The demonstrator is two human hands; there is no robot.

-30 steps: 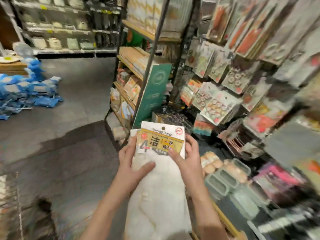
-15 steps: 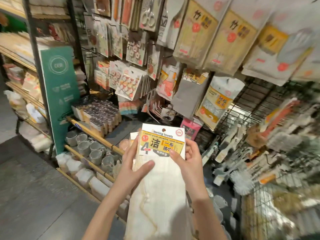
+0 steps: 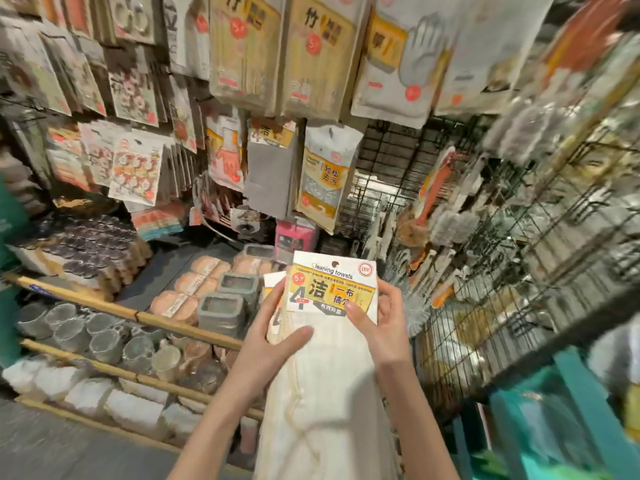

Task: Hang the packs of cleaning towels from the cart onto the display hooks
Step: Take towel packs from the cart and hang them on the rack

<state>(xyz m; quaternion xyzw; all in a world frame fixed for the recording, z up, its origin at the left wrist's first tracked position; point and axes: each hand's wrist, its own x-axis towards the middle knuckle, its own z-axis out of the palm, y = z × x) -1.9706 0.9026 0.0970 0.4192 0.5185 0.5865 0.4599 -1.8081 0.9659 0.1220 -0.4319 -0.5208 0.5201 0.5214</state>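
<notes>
Swung right since earlier frames; now facing wire grid (image 3: 398, 157) at upper right. Left hand (image 3: 273, 332) and right hand (image 3: 381, 327) gripping glossy rectangular packs (image 3: 332, 358), lower centre.

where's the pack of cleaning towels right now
In the head view the cleaning towels pack sits low and centre, held upright between the left hand and right hand, just below the pink pack.

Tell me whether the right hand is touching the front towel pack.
Touching. The head view shows the right hand holding the front towel pack, its thumb pressed on the printed label and its fingers wrapped round the pack's right edge.
</notes>
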